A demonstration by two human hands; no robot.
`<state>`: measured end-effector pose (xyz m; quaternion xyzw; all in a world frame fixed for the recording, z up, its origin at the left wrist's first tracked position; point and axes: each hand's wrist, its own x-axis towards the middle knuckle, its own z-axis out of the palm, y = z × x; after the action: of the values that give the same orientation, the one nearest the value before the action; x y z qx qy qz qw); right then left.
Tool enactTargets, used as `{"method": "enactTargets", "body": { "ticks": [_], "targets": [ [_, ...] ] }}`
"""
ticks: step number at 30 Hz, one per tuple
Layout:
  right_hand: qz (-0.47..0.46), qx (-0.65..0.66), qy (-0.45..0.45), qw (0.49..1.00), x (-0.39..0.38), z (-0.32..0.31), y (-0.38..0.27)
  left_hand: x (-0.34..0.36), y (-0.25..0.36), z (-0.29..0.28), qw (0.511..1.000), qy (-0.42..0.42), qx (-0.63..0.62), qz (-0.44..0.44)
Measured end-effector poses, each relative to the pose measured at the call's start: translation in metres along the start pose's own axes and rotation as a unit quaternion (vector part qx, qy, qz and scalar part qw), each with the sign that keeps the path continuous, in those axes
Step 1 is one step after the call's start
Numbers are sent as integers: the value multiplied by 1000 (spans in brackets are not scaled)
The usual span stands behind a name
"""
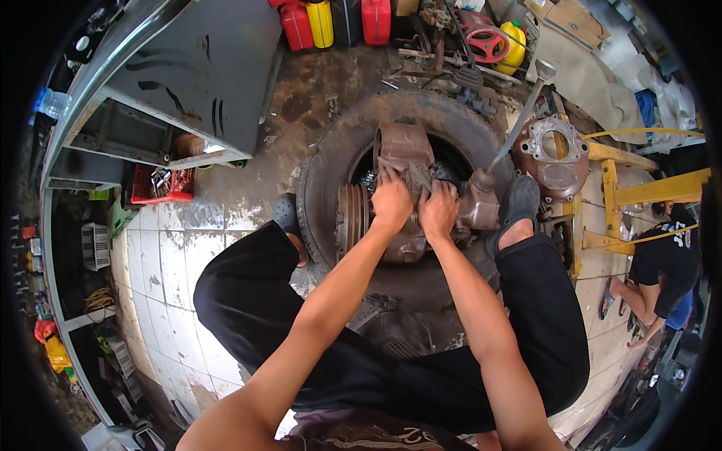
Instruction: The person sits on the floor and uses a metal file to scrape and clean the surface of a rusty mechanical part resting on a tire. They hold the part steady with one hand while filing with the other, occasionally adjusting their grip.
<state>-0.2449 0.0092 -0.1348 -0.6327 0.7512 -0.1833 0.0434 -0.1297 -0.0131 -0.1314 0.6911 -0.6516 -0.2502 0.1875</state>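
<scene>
A brown, grimy metal gear housing (404,143) lies on a large black tire (331,139), partly over its centre hole. A ribbed drum (352,219) forms its left side, and a flanged end (480,199) its right. My left hand (392,199) presses on the upper middle of the housing, fingers bent together. Close beside it, my right hand (438,210) lies on the housing with curled fingers. Something greyish and thin shows at the fingers of both hands; its kind cannot be made out. A long metal rod (519,124) slants up from the housing's right end.
My feet in grey clogs (519,210) flank the tire. A round metal cover (555,158) lies right, near a yellow frame (654,192). A grey metal cabinet (203,75) and red crate (162,184) stand left. Jerrycans (320,24) line the back. Another person (665,263) crouches far right.
</scene>
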Motion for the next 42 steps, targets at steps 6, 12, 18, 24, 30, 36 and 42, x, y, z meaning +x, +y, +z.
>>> {"method": "enactTargets", "body": {
  "ticks": [6,12,18,24,30,36,42],
  "targets": [
    [-1,12,-8,1000,12,0,-11,11,-2,-3,998,12,55,25],
    [6,11,2,1000,4,-1,-8,-3,-3,2,999,37,2,17],
    [6,24,5,1000,4,-1,-6,19,3,-24,985,97,130,60],
    [3,29,32,999,6,1,3,21,15,-49,980,-125,154,4],
    [2,37,35,999,4,2,-5,4,1,-20,985,-115,123,-31],
    [2,28,18,999,4,-1,-6,6,18,-14,998,-13,-5,-59],
    [-16,35,31,999,5,-4,-8,17,-2,-6,994,3,-66,-89]
  ]
}}
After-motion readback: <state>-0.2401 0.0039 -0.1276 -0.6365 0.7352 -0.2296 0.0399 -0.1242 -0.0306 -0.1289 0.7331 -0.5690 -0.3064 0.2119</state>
